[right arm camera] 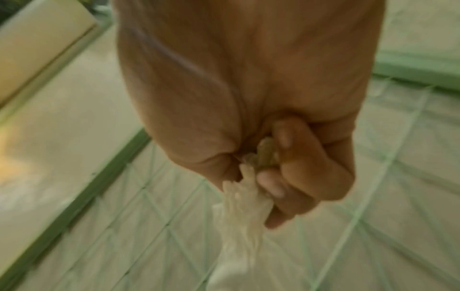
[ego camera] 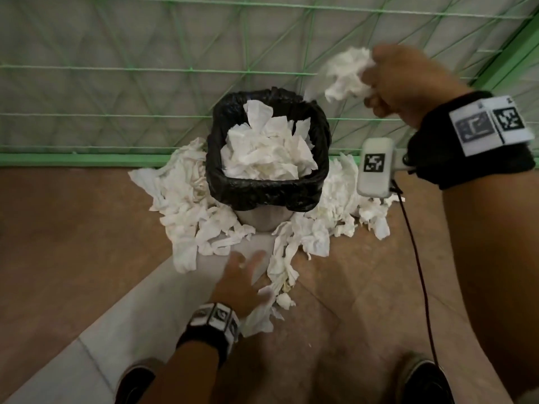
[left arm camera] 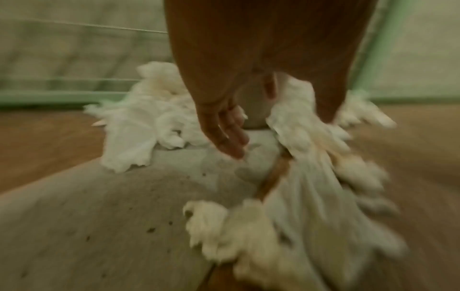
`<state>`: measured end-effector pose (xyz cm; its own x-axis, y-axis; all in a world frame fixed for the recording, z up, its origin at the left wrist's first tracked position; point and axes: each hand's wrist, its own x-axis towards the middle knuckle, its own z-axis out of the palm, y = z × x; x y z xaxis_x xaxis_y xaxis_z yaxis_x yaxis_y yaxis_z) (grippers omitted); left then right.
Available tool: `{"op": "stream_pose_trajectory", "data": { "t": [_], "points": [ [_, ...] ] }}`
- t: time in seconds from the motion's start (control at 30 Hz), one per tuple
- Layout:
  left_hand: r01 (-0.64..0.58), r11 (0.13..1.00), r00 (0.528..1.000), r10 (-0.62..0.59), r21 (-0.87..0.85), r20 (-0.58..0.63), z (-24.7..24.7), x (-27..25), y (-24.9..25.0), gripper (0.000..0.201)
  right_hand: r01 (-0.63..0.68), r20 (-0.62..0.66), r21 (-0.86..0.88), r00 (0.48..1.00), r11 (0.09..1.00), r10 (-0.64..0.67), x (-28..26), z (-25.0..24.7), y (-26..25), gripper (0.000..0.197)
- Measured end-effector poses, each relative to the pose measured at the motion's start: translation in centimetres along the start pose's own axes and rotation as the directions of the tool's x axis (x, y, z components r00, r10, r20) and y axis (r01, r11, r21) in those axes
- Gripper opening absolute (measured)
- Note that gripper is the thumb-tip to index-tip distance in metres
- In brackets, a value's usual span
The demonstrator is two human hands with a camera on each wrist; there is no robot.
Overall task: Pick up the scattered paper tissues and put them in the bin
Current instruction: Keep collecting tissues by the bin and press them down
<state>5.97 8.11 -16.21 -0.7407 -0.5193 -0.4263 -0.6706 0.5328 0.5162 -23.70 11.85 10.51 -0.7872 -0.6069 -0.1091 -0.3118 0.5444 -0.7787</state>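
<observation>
A bin (ego camera: 267,188) lined with a black bag stands on the floor by the netting, heaped with white tissues (ego camera: 268,153). More crumpled tissues (ego camera: 189,205) lie scattered round its base on both sides. My right hand (ego camera: 376,80) is raised up and to the right of the bin and grips a crumpled tissue wad (ego camera: 345,74); in the right wrist view its fingers (right arm camera: 281,177) curl round the tissue (right arm camera: 239,208). My left hand (ego camera: 252,272) is low in front of the bin with its fingers (left arm camera: 226,135) stretched over the grey floor strip. Its thumb side lies against a long tissue strip (ego camera: 280,266).
Green-framed netting (ego camera: 145,68) with a green base rail (ego camera: 73,158) closes off the space behind the bin. The floor is brown tile with a grey strip (ego camera: 131,316). Two dark shoes (ego camera: 134,383) stand at the bottom edge. A dark cable (ego camera: 420,272) hangs from the right wrist device.
</observation>
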Motion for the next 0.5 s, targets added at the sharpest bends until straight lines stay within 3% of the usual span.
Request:
{"op": "stream_pose_trajectory", "data": {
  "t": [0.03, 0.1, 0.2, 0.3, 0.37, 0.4, 0.47, 0.5],
  "points": [
    [-0.056, 0.992, 0.990, 0.041, 0.116, 0.132, 1.5, -0.3, -0.2, 0.083, 0.082, -0.016, -0.022, 0.996, 0.996, -0.082, -0.1, 0.0, -1.1, 0.023],
    [-0.132, 0.955, 0.972, 0.072, 0.266, 0.223, 3.9, -0.7, -0.4, 0.083, 0.199, -0.036, -0.056, 0.979, 0.978, -0.201, -0.4, 0.8, -2.9, 0.024],
    [-0.121, 0.955, 0.973, 0.060, 0.271, 0.224, 5.0, -0.3, -1.3, 0.062, 0.300, -0.066, -0.173, 0.947, 0.938, -0.315, -0.4, 2.8, -4.3, 0.029],
    [-0.152, 0.931, 0.983, 0.107, 0.332, 0.152, 3.6, 0.5, -1.9, 0.039, 0.292, -0.125, -0.330, 0.929, 0.898, -0.349, -0.6, 5.1, -3.8, 0.024],
    [-0.119, 0.924, 0.992, 0.094, 0.364, 0.087, 1.3, 1.0, -1.7, 0.025, 0.273, -0.018, -0.389, 0.953, 0.880, -0.304, -0.7, 6.5, -2.8, 0.034],
    [-0.105, 0.930, 0.994, 0.089, 0.352, 0.061, 0.1, 1.3, -1.7, 0.025, 0.258, 0.074, -0.426, 0.965, 0.867, -0.251, -0.6, 7.0, -2.2, 0.054],
    [-0.007, 0.974, 1.000, 0.003, 0.227, 0.019, -2.5, 2.3, -2.4, 0.034, 0.246, 0.262, -0.446, 0.955, 0.861, -0.137, -0.8, 7.8, -1.4, 0.090],
    [0.035, 0.994, 0.999, -0.033, 0.108, -0.021, -4.0, 2.8, -2.6, 0.039, 0.242, 0.308, -0.433, 0.945, 0.868, -0.110, -0.9, 7.9, -1.2, 0.095]
  ]
}}
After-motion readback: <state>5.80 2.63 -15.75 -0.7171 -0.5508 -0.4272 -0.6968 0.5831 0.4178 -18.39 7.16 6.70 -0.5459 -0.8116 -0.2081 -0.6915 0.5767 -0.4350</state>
